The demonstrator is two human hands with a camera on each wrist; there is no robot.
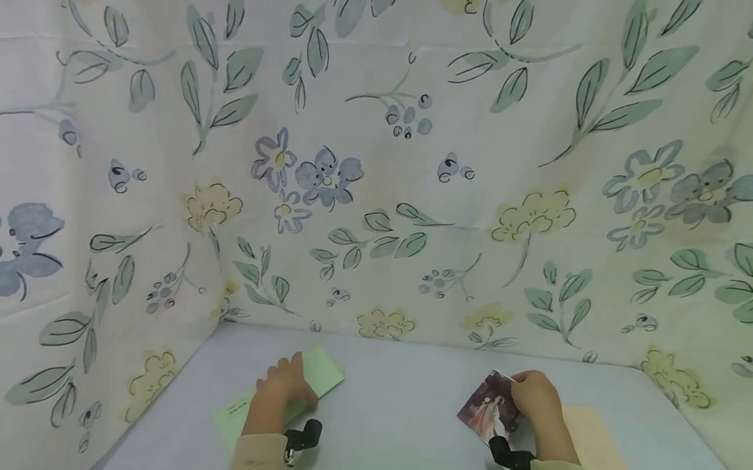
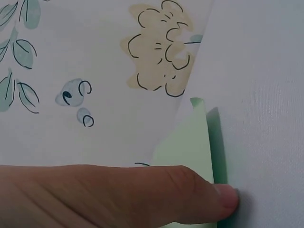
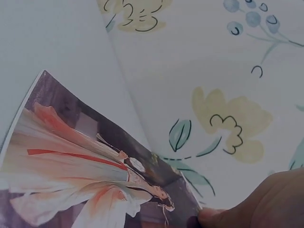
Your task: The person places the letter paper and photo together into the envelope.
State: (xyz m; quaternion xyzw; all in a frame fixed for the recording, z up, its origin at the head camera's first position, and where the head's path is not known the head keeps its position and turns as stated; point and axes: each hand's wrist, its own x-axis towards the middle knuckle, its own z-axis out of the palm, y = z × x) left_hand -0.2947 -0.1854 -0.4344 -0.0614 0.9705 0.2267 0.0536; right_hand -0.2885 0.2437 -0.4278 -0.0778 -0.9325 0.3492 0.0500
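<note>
My left hand (image 1: 288, 384) grips a light green paper envelope (image 1: 324, 373) lying slantwise on the left of the table, small dark print near its lower left end. In the left wrist view, the thumb (image 2: 190, 192) crosses the raised green edge, which casts a shadow; the other fingers are hidden there. On the right, my right hand (image 1: 539, 402) pinches a glossy picture card (image 1: 487, 409) by its upper right edge, tilted off the table. The card shows a figure in a flowing pale and red dress on a dark ground, seen closely in the right wrist view.
A peach paper sheet or envelope (image 1: 598, 449) lies flat beside the right forearm. The white table (image 1: 400, 399) is enclosed by a floral cloth (image 1: 379, 192) at the back and both sides. Black camera mounts (image 1: 304, 435) sit at both wrists.
</note>
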